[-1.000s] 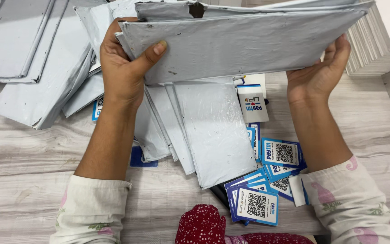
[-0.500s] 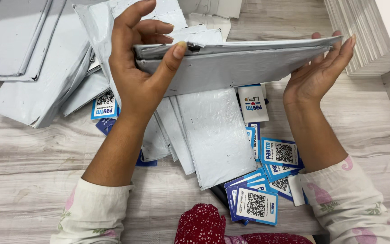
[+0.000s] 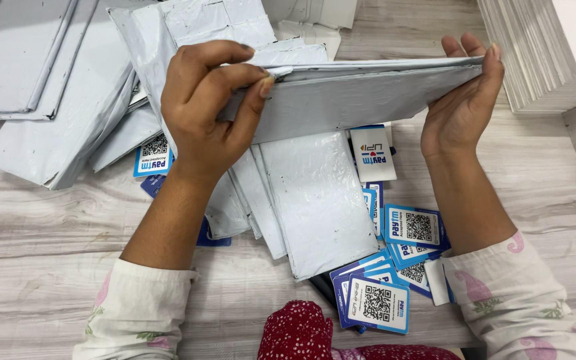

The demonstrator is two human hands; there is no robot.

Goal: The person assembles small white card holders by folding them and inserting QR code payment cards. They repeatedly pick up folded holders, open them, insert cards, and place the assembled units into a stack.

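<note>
Pale grey wood-grain tabletop (image 3: 48,220), matt, streaked; we work over a loose scatter of packaging. We hold a small stack of flat grey plastic mailer envelopes (image 3: 368,93) edge-on above the table, between both hands and well clear of the surface. Our left hand (image 3: 201,113) pinches the near-left corner, thumb and forefinger closed on the top layers; our right hand (image 3: 465,100) cups the far right end, fingers curled over the edge, palm supporting from below. The stack looks light and floppy-stiff: thin poly film, creased, slightly glossy, likely slippery layer on layer, so we judge the sheets can slide apart unless both short ends stay clamped. Best purchase is at the ends or corners, not mid-span, where it would sag. Not fragile; film may crumple or tear at scuffed spots. Below lie more grey poly mailers fanned on the table (image 3: 308,200), wrinkled and reflective, and a bigger heap of the same mailers at upper left (image 3: 41,80). Small blue-and-white rectangular cards with square code patterns (image 3: 378,303) lie scattered at lower centre-right, stiff, flat, glossy. A ridged white stack of sheets (image 3: 535,53) stands at upper right. White floral-print sleeves (image 3: 135,313) cover both our forearms; red dotted fabric (image 3: 298,333) shows at the bottom edge.
</note>
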